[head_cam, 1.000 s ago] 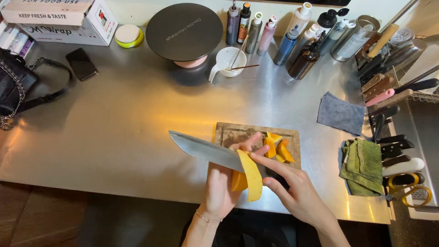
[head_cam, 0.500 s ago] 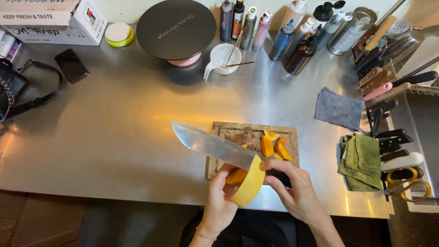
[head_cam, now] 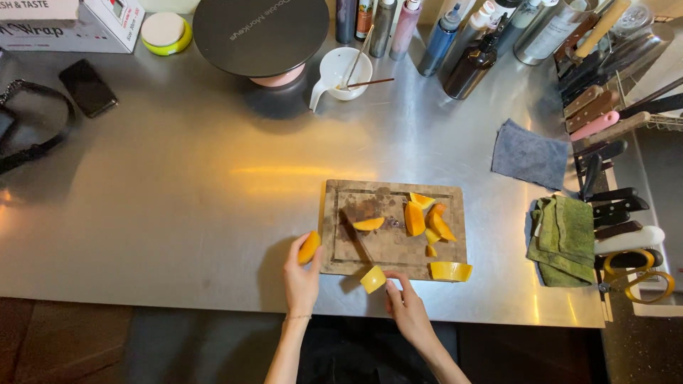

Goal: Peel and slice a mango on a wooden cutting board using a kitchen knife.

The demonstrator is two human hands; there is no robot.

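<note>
At the near edge of the bench [head_cam: 178, 213], just left of the board [head_cam: 334, 263], the left hand [head_cam: 302, 281] is closed on an orange fruit piece [head_cam: 309, 247], held upright at its fingertips and clear of the board's corner. The right hand [head_cam: 407, 309] sits close beside it, at the board's front edge, its fingers pinching a pale yellow chunk [head_cam: 373, 279] that hangs just over that edge. A knife [head_cam: 353, 231] lies on the board between the two hands and a little beyond them, its dark blade pointing away, with a thin orange slice [head_cam: 368, 224] touching it. Further right on the board lie several orange wedges [head_cam: 427, 217] in a loose cluster, and a curved strip of peel [head_cam: 449, 271] rests at the front right corner, near the right hand but apart from it. Right of the board lie a folded green cloth [head_cam: 562, 238] and, beyond it, a grey cloth [head_cam: 530, 153], with a row of knife handles [head_cam: 612, 206] at the bench's edge. Well behind the board stand a white bowl [head_cam: 344, 71], a dark round lid [head_cam: 260, 32] and a line of bottles [head_cam: 427, 35]; a phone [head_cam: 87, 87] lies far left.
</note>
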